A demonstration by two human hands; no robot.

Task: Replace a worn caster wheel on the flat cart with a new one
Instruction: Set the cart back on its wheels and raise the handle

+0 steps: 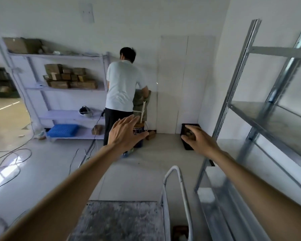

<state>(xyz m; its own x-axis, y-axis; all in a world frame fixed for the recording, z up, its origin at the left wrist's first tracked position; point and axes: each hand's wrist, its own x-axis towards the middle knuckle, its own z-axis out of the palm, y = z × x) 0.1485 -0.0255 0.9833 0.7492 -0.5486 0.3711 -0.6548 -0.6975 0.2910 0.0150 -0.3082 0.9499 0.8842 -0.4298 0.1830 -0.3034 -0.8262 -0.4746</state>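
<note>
The flat cart [118, 221] lies at the bottom centre, its grey speckled deck toward me and its white tube handle [177, 181] at its right side. No caster wheel shows. Both my arms reach forward above the floor. My left hand [125, 133] is held out with fingers straight and spread, holding nothing. My right hand [201, 139] is extended palm down with relaxed fingers, also holding nothing, in front of a black crate [185, 128] on the floor by the wall.
A person in a white shirt [122, 87] stands with their back to me at the far wall. A white shelf unit [63, 84] with cardboard boxes stands at left. A metal rack [261, 119] fills the right. Cables [10, 160] trail across the floor at left.
</note>
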